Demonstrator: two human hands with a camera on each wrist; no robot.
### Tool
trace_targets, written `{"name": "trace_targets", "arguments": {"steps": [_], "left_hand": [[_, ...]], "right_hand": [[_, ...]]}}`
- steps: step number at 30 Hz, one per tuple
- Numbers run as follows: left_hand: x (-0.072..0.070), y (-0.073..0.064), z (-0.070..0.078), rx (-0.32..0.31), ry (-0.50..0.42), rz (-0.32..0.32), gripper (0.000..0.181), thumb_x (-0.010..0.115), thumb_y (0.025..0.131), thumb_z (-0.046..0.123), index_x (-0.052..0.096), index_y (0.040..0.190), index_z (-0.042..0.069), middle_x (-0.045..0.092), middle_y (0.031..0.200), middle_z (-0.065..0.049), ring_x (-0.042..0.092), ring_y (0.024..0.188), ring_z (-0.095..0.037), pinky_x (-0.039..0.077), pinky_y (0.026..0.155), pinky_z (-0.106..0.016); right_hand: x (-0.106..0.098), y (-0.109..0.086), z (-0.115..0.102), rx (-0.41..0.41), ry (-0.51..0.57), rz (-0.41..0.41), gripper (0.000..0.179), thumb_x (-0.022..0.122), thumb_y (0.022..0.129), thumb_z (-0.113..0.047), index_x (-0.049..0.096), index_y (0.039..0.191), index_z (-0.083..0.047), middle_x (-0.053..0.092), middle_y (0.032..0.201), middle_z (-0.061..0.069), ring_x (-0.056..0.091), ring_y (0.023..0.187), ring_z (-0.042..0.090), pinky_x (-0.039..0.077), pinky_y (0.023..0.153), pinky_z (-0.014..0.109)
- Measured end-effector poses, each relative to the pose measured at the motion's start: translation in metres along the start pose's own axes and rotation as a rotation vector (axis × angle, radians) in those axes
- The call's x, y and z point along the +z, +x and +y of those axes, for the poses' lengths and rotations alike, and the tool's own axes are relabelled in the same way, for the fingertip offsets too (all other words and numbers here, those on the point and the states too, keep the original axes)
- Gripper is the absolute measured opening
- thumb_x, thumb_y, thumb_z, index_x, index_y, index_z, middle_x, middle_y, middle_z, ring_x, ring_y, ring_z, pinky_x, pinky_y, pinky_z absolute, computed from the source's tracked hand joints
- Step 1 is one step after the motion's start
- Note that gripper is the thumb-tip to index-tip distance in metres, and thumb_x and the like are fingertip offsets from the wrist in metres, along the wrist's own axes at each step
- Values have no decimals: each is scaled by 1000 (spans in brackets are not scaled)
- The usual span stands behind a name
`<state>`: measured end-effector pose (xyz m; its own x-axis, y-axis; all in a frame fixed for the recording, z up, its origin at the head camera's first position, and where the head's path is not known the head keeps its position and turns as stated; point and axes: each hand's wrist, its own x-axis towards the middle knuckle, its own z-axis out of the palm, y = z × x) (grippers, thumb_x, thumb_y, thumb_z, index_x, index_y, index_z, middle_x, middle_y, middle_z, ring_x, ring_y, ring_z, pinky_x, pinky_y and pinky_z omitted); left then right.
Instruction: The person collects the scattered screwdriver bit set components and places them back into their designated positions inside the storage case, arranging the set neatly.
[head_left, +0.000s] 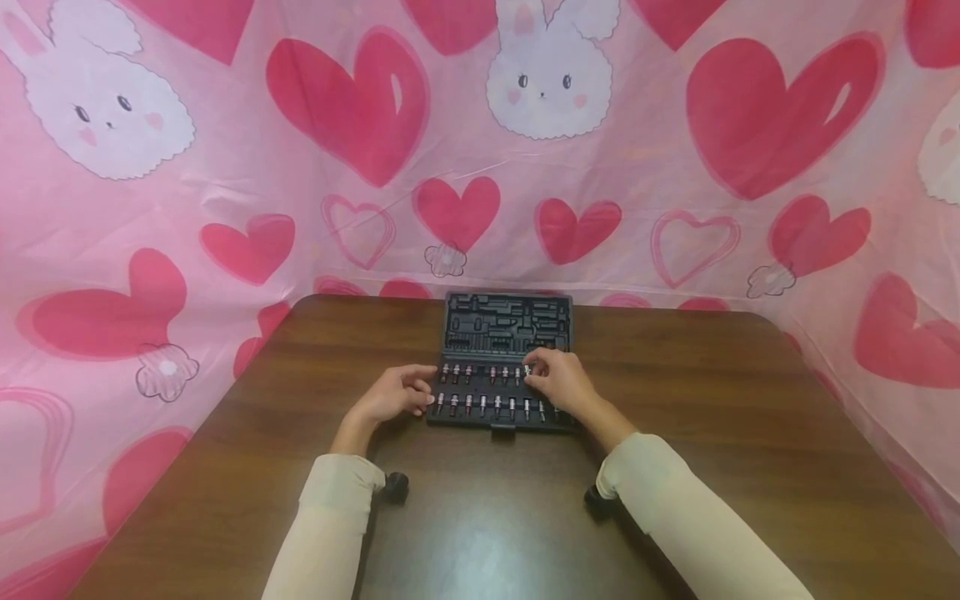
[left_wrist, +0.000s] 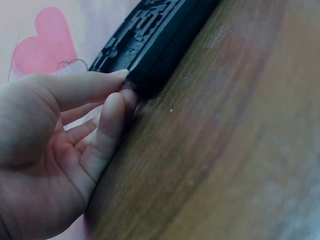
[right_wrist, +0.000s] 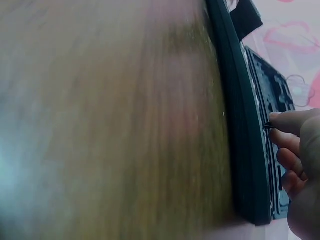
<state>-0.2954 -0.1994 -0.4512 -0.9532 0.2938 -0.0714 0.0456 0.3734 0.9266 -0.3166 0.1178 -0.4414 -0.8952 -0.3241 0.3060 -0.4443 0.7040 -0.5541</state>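
A black plastic socket set case (head_left: 467, 422) lies open on the table, its moulded lid (head_left: 510, 323) tilted up at the back. Two rows of small silver bit sockets (head_left: 498, 407) stand in its base, with a gap in the rear row. My left hand (head_left: 392, 393) grips the case's left edge, thumb and finger at the corner in the left wrist view. At the right end of the rear row, my right hand (head_left: 562, 383) pinches a bit socket (right_wrist: 268, 125) between thumb and forefinger. The fingers partly hide that piece, and the hand covers the case's right side.
The brown wooden table (head_left: 480, 517) extends around the case. A pink cloth (head_left: 465, 158) with hearts and rabbits hangs behind and along the sides. Black wrist devices (head_left: 395, 487) sit under both cuffs.
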Motion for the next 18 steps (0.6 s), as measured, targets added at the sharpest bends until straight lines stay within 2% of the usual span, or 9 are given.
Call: {"name": "trace_targets", "arguments": {"steps": [6,11,18], "left_hand": [[-1,-1,2,-21,0,2,50,66,86,-2,54,135,-1,63,92,-15,61,74,-23,57,67,-35],[-2,-1,3,-10,-2,-1,50,66,86,-2,53,135,-2,63,92,-15,61,74,-23,57,67,-35],[-1,-1,3,-12,5,-8,51,66,87,-2,53,136,-2,63,92,-15,61,74,-23,57,67,-35]], "right_hand": [[7,4,-9,11,25,19,21,78,81,-12,70,100,-8,65,71,-6,59,67,12,50,68,37],[14,7,-17,49,80,35,22,79,81,-11,70,100,-7,66,73,-5,60,67,12,51,67,37],[25,10,-27,108,100,50,21,79,80,-13,71,99,-9,66,73,-6,59,65,10,50,66,35]]}}
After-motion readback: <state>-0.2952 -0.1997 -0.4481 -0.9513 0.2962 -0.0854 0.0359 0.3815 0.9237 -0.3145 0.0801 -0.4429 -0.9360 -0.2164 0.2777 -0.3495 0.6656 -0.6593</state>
